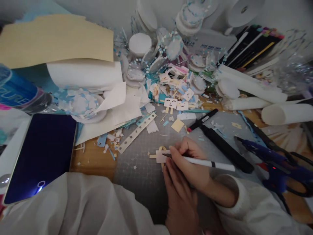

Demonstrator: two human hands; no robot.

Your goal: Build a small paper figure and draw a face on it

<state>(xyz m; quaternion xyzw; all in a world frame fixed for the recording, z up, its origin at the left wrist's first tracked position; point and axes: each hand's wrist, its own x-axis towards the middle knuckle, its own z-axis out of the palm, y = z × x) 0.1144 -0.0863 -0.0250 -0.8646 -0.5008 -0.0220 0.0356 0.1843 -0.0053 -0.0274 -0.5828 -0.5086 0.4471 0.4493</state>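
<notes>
My right hand point(192, 163) grips a white pen with a black tip point(207, 163), its point resting on a small white paper square point(160, 156) with tan paper strips on the grey cutting mat point(139, 169). My left hand point(179, 199) lies flat below it, fingers stretched out, fingertips touching the paper piece's lower right edge. Farther up the mat sit finished little paper squares with drawn smiling faces point(176, 103).
A tablet point(40, 156) with a dark screen lies at the left. Black markers point(220, 143) and a blue glue gun point(269, 156) lie to the right. White paper rolls point(256, 94), foam discs, paper scraps and a star-punched strip point(137, 132) crowd the back of the desk.
</notes>
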